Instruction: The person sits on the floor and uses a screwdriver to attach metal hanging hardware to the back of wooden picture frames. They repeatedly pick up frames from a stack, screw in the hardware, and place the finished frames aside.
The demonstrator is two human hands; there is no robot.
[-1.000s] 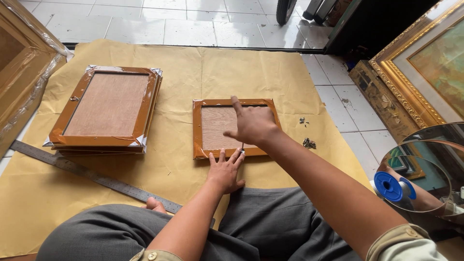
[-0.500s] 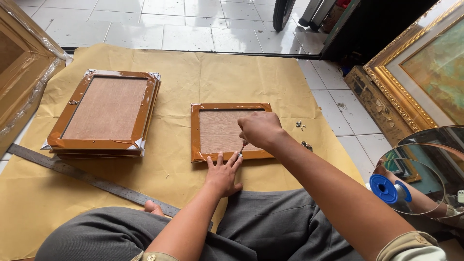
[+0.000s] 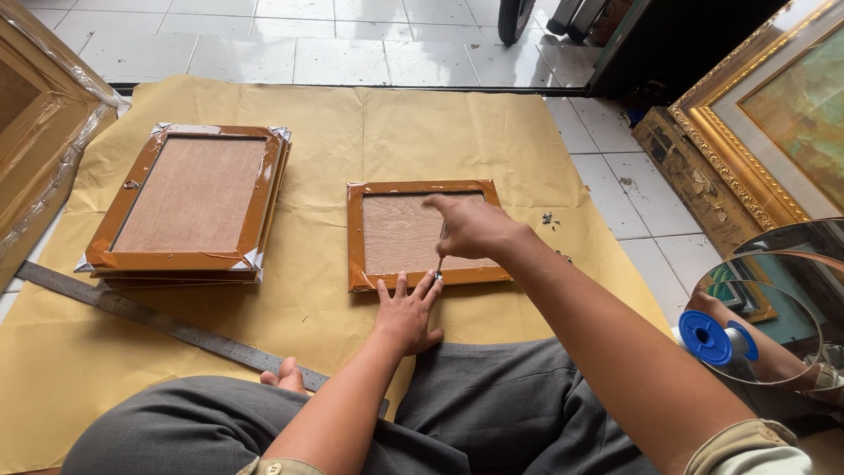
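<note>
A small picture frame point(image 3: 422, 233) lies face down on brown paper point(image 3: 352, 132), its wooden back edged with orange-brown tape. My right hand point(image 3: 470, 227) is closed around a thin tool point(image 3: 440, 264), whose tip meets the frame's near edge. My left hand point(image 3: 409, 308) lies flat on the paper with fingers spread, its fingertips touching that same edge right beside the tool tip.
A stack of larger taped frames point(image 3: 189, 202) lies to the left. A metal ruler point(image 3: 167, 321) runs diagonally near my knee. Small screws point(image 3: 549, 218) are scattered right of the frame. Gilded frames point(image 3: 765, 132), a round mirror point(image 3: 782, 299) and a blue spool point(image 3: 708, 339) stand at right.
My right hand has drawn back from the middle of the frame's back to its near edge, bringing the tool down beside my left fingertips. The left hand has stayed put.
</note>
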